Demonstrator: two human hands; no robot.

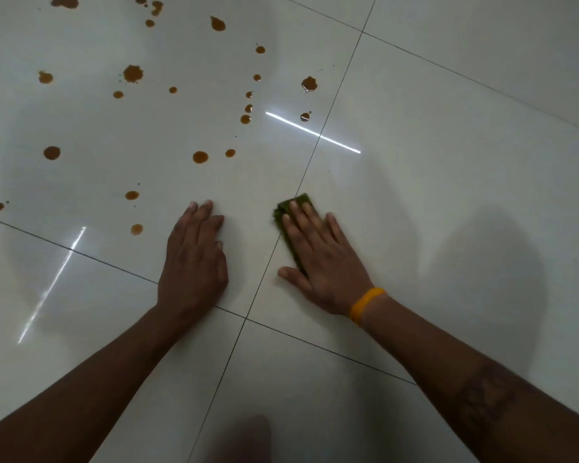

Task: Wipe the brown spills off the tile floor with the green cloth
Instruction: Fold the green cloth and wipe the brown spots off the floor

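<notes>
My right hand point(318, 259) lies flat on the folded green cloth point(283, 213), pressing it onto the white tile floor point(415, 195) across a grout line. Only the cloth's far and left edges show from under my fingers. My left hand point(194, 255) rests flat on the tile beside it, fingers together, holding nothing. Several brown spills dot the tile ahead and to the left: one drop point(200, 157) lies just beyond my left fingertips, another point(136, 229) to the left of that hand, and a bigger blot point(133, 73) farther off.
A yellow band point(365, 304) circles my right wrist. Dark grout lines cross near my wrists point(246, 318). Bright light streaks reflect on the glossy tiles. Tiles to the right carry no spots. A blurred knee or foot point(244, 439) sits at the bottom edge.
</notes>
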